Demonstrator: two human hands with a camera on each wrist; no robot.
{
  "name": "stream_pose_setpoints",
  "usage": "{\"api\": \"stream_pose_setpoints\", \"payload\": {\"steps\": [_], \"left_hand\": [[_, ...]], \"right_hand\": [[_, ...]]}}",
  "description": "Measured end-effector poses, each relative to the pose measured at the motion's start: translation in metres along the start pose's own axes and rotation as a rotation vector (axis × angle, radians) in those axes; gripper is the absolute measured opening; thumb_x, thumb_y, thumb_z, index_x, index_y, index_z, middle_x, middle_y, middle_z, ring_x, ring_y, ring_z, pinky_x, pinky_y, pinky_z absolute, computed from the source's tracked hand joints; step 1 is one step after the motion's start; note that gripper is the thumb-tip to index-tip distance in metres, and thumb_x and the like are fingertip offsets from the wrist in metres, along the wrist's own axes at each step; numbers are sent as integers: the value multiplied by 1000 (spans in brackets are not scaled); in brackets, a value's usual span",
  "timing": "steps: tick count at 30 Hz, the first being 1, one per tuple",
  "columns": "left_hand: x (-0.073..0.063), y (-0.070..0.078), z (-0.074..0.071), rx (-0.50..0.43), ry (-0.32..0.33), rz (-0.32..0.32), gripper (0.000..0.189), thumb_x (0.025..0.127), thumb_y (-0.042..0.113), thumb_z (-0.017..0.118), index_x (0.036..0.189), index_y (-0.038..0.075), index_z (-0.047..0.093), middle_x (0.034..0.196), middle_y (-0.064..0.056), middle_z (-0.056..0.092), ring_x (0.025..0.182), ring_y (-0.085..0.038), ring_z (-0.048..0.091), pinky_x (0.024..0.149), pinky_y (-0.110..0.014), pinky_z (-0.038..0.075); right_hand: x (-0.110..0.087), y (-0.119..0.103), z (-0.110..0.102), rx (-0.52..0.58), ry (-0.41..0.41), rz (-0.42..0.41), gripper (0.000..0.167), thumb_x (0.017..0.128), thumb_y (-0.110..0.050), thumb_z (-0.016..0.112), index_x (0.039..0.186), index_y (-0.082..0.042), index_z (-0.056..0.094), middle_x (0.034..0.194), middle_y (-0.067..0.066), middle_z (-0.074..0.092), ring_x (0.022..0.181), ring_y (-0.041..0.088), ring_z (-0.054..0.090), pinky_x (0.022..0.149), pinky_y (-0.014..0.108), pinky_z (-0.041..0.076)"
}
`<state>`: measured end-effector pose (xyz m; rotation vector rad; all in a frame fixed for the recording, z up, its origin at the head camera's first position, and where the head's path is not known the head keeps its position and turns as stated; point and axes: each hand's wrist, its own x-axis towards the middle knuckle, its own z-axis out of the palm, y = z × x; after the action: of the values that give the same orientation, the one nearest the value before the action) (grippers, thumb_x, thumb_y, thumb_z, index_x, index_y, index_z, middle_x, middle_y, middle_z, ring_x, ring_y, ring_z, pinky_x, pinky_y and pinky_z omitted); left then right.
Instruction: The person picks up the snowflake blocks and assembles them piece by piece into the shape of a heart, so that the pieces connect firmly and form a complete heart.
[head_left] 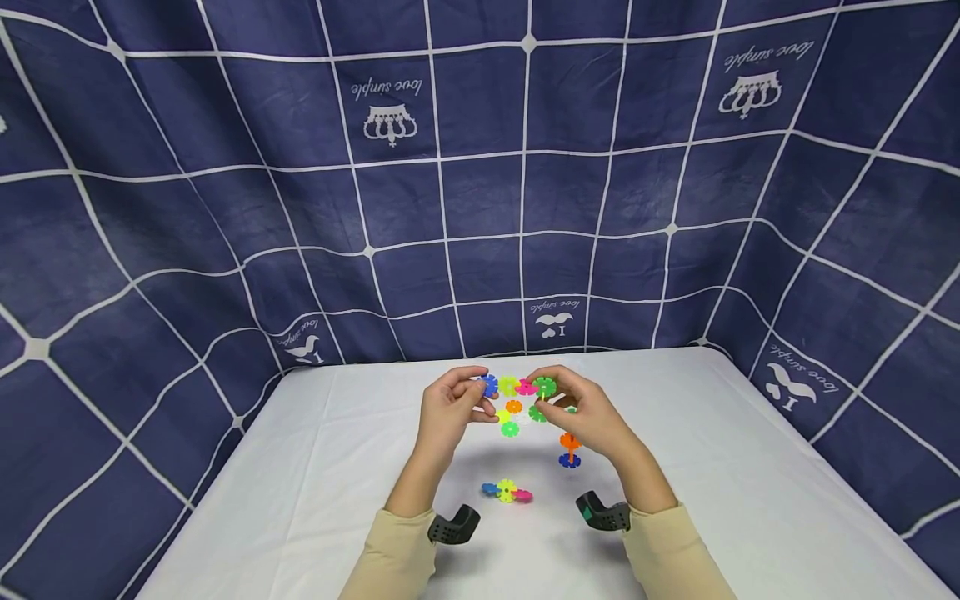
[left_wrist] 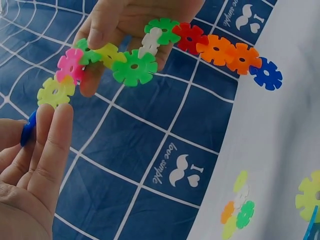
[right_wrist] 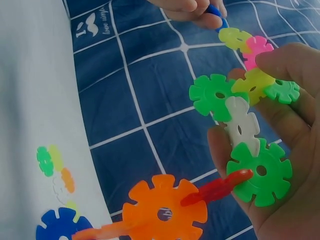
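Observation:
A chain of slotted plastic snowflake discs is stretched between my two hands, above the table. My left hand pinches the blue disc at one end, joined to a yellow disc and then a pink disc. With thumb and fingers my right hand grips the chain near a green disc beside the pink one. From there the chain hangs on through yellow, green, white, green, red and orange discs to a dark blue disc.
On the white table, a small cluster with an orange disc and a light green disc lies beyond the hands. Nearer the body is a joined piece with a yellow disc in its middle. A dark blue checked curtain surrounds the table's back.

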<state>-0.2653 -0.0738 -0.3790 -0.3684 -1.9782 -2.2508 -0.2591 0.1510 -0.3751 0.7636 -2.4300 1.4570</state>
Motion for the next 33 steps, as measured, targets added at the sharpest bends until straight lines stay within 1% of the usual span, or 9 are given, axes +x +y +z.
{"api": "stream_pose_setpoints", "payload": {"steps": [6, 12, 14, 18, 20, 22, 25, 30, 33], "left_hand": [[0, -1, 0, 15, -13, -7, 24, 97, 6, 63, 120, 2, 66, 83, -8, 72, 60, -13, 66, 64, -37, 63], [0, -1, -1, 32, -28, -37, 25, 94, 10, 69, 118, 5, 69, 87, -11, 75, 59, -15, 66, 65, -34, 63], [0, -1, -2, 35, -48, -48, 27, 93, 10, 70, 119, 5, 69, 90, -13, 76, 59, -15, 66, 67, -34, 63], [-1, 1, -5, 25, -106, -64, 30, 93, 7, 69, 122, 4, 67, 96, -17, 75, 63, -16, 67, 70, -35, 63], [-2, 2, -6, 17, -134, -69, 32, 93, 5, 69, 124, 4, 66, 97, -16, 75, 65, -16, 69, 72, -36, 63], [-2, 3, -7, 10, -155, -74, 33, 93, 4, 68, 126, 3, 65, 96, -14, 75, 67, -16, 70, 73, -36, 63], [-3, 4, -8, 5, -166, -74, 35, 92, 4, 68, 127, 3, 64, 95, -12, 76, 67, -16, 71, 73, -36, 63], [-3, 4, -8, 17, -167, -77, 35, 92, 5, 70, 127, 3, 66, 99, -21, 75, 65, -16, 71, 72, -36, 63], [-4, 4, -8, 39, -168, -92, 33, 91, 6, 71, 124, 5, 68, 101, -23, 74, 64, -17, 71, 72, -37, 63]], "right_hand": [[0, 0, 2, -25, 17, -26, 33, 93, -12, 70, 123, -23, 64, 119, 0, 69, 95, 16, 65, 83, 28, 58], [1, 3, 7, -32, 98, -10, 27, 93, -21, 72, 119, -22, 66, 111, 0, 71, 88, 16, 66, 78, 27, 57], [1, 3, 9, -35, 131, -8, 24, 93, -24, 72, 117, -22, 68, 108, 0, 72, 85, 14, 65, 77, 27, 57], [1, 2, 11, -42, 180, -7, 21, 93, -22, 72, 114, -22, 69, 105, -1, 72, 80, 12, 64, 73, 26, 56], [1, 1, 11, -43, 192, -5, 22, 92, -21, 72, 114, -22, 70, 104, -1, 72, 78, 12, 64, 71, 26, 56], [1, 1, 10, -40, 194, 1, 23, 92, -22, 73, 115, -23, 70, 104, -1, 72, 77, 13, 65, 70, 26, 56], [1, 0, 9, -30, 182, 10, 25, 92, -24, 73, 117, -25, 70, 106, -2, 73, 78, 16, 66, 69, 26, 57], [0, -2, 7, -18, 164, 24, 25, 92, -24, 73, 117, -25, 71, 107, -2, 74, 76, 22, 66, 65, 26, 55], [-1, -3, 6, -13, 161, 29, 24, 91, -23, 73, 115, -25, 72, 106, -2, 75, 76, 22, 66, 63, 25, 55]]}}
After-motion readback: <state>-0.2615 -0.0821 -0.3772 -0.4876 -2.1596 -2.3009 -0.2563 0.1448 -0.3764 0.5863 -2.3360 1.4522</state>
